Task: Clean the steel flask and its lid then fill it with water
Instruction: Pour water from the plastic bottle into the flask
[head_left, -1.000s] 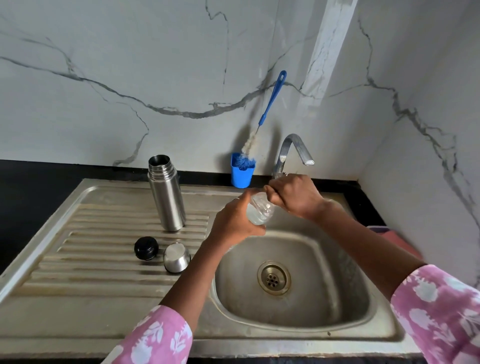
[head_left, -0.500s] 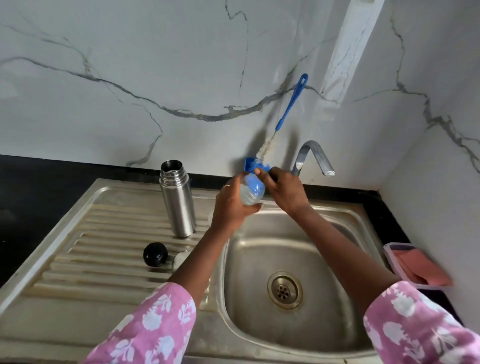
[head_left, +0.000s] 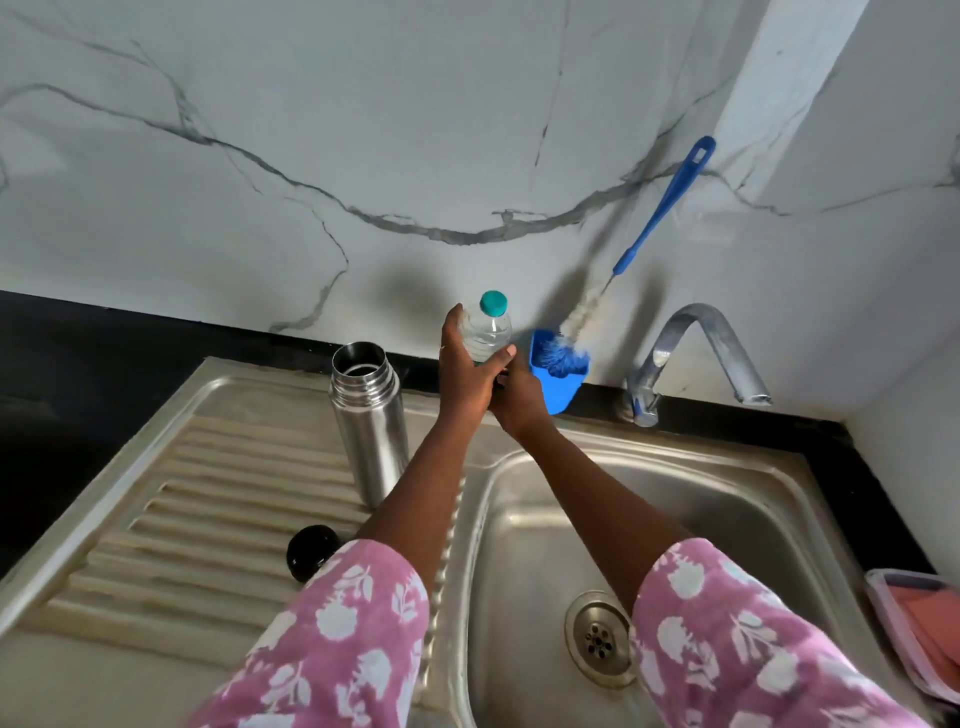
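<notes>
Left of centre in the frame, the steel flask (head_left: 370, 426) stood upright on the sink's ribbed drainboard (head_left: 208, 519), its long axis vertical and its open mouth upward, just left of the left hand (head_left: 467, 374) and apart from both hands. That hand's fingers (head_left: 503, 358) curled round a clear capped bottle (head_left: 488, 332). The right hand (head_left: 522, 400) pressed in beneath, its fingers hidden, so their grip could not be told. Lower down, the black lid (head_left: 311, 551) lay on the drainboard, partly behind the left sleeve.

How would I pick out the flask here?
Find the steel sink; left of its basin lies a ribbed draining board. The flask stands upright near that board's back. It is the only tall shiny metal cylinder, open-topped, unlike the clear plastic bottle.
</notes>
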